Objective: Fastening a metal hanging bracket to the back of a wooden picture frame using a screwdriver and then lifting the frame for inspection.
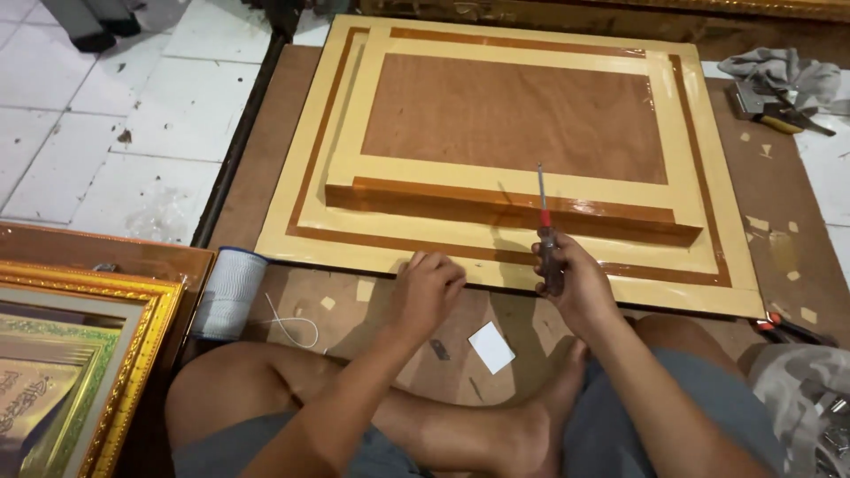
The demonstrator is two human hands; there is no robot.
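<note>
Centrally, the backing of a large picture frame (513, 115) lies face-down on a brown board (266, 159), filling twelve o'clock. Right hand (571, 279) grips a red-handled screwdriver (544, 221) upright, tip toward twelve, over the frame's near edge. Left hand (427, 288), fingers curled closed and empty, rests on that edge at nine o'clock of the tool.

Frame back (505, 133) laid on board (266, 150); string spool (228, 292) at its near-left corner, tools (779, 111) far right, card (491, 347) in front.
</note>
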